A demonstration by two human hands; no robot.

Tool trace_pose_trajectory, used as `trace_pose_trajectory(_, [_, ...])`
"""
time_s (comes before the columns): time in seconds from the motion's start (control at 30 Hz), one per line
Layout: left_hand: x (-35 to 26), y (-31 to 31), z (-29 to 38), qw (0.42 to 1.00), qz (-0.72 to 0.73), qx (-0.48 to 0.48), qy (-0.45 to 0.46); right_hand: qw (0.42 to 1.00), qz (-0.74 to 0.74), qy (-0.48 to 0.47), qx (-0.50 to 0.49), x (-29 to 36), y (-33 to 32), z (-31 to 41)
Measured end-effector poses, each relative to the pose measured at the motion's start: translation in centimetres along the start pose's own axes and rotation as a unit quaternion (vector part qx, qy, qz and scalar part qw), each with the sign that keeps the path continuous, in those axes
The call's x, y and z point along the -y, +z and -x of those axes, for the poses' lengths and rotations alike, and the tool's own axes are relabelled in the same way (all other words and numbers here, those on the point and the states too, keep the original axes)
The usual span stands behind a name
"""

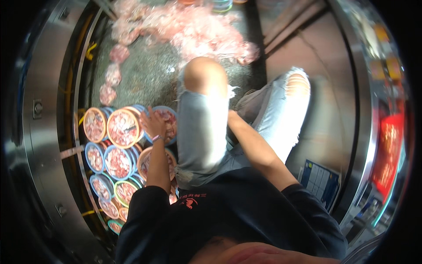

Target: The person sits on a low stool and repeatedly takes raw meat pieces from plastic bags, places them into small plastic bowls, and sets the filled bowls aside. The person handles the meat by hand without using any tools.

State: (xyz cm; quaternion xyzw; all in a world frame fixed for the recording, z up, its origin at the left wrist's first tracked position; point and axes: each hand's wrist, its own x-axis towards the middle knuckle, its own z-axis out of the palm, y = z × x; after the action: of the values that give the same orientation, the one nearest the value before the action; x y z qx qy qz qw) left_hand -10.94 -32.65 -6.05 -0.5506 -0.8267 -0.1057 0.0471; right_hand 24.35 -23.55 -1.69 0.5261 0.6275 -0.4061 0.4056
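Observation:
My left hand [154, 124], with a band at the wrist, lies spread at the rim of a blue-rimmed round basket [168, 123] of raw meat pieces. Its fingertips are near the edge of stacked orange and blue baskets beside it; whether they touch is blurred. My right forearm [257, 145] reaches down between my legs, and the right hand is hidden behind my left thigh. An orange-rimmed basket of meat [123, 128] stands left of my left hand. Another orange-rimmed basket [145, 165] is partly covered by my left forearm.
More stacked baskets of meat [117, 162] line the left side. Pinkish clear plastic bags [204, 33] lie heaped ahead on a dark wet surface, with a row of round meat bundles [113, 75] at left. Metal walls flank both sides; a blue printed panel [319, 181] is at right.

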Motion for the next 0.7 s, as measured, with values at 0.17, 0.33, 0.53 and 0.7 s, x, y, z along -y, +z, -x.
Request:
trace_pose_trajectory(0.17, [0.2,1.8,-1.5,0.996,-0.024,0.079,-0.036,0.986,0.0,0.111,-0.126,-5.2,-12.2,6.2])
trace_pose_trajectory(0.33, [7.3,2.5,-9.3,0.968,0.07,0.193,0.146,0.915,0.065,-0.071,-0.392,-6.5,-29.1,17.6])
trace_pose_trajectory(0.53, [-3.0,-4.0,-25.4,0.92,0.299,0.156,0.2,0.818,0.012,-0.172,-0.549,-12.1,-37.5,21.1])
trace_pose_trajectory(0.7, [-14.4,-7.3,-39.5,0.926,0.139,0.236,0.259,0.916,-0.167,-0.107,-0.349,-17.8,-40.7,11.6])
